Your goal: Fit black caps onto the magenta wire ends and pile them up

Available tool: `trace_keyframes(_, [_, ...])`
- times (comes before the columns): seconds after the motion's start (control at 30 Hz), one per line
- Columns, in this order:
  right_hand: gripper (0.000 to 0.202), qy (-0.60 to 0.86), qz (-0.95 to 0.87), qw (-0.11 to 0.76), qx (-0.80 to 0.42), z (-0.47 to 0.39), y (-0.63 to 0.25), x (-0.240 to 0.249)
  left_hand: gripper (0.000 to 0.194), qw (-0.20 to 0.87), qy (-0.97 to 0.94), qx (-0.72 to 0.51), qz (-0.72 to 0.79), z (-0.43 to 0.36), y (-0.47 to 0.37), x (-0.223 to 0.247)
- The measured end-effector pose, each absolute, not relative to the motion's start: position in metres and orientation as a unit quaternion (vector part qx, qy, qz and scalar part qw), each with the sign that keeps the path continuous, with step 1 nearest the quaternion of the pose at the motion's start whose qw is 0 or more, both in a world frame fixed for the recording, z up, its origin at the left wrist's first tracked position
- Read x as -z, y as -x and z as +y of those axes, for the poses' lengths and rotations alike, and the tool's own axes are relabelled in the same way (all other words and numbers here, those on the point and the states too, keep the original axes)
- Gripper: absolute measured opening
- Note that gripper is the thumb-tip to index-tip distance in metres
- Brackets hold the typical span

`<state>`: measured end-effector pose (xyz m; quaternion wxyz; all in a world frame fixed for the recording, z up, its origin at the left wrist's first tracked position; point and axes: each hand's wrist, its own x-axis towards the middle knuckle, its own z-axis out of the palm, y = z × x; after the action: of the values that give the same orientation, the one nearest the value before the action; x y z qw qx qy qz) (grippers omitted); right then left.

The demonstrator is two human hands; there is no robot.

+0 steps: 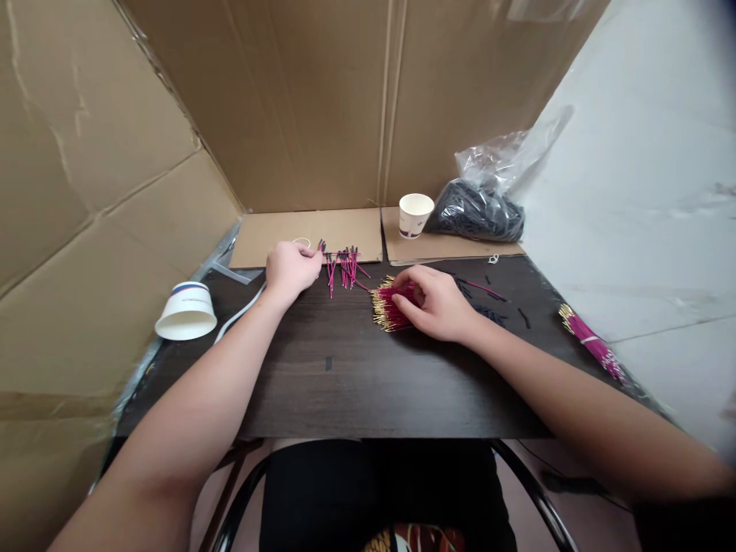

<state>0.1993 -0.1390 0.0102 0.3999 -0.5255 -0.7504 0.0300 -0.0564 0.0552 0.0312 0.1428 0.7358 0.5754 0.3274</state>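
Note:
My left hand (292,270) is at the back left of the dark table, its thumb and fingertips pinched together at a magenta wire with a black sleeved end (320,245). Just right of it lies a loose group of magenta wires (346,268) with black sleeves on their far ends. My right hand (438,305) rests over a pile of magenta wires with gold terminals (382,305). Its fingers are curled, with the thumb and forefinger tips apart, touching the wires. The palm side of that hand hides part of the pile.
Loose black sleeves (488,314) lie beyond my right hand. A tied wire bundle (592,343) is at the right edge. Behind stand a paper cup (415,216) and a plastic bag of black sleeves (480,211). Another cup (187,313) lies at left near a white cable (238,313). Cardboard walls (310,107) enclose the table.

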Motion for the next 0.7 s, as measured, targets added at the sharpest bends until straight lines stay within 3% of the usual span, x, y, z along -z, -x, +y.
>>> trace_keyframes(0.2, [0.008, 0.524, -0.753, 0.398, -0.031, -0.139, -0.199, -0.01, 0.012, 0.117, -0.749, -0.334, 0.56, 0.051, 0.056, -0.032])
trace_keyframes(0.37, [0.007, 0.52, -0.754, 0.4, -0.031, -0.139, -0.199, -0.01, 0.018, 0.08, -0.82, -0.371, 0.428, 0.053, 0.051, -0.025])
trace_keyframes(0.7, [0.006, 0.518, -0.754, 0.403, -0.03, -0.139, -0.198, -0.009, 0.018, 0.05, -0.88, -0.322, 0.344, 0.068, 0.044, -0.014])
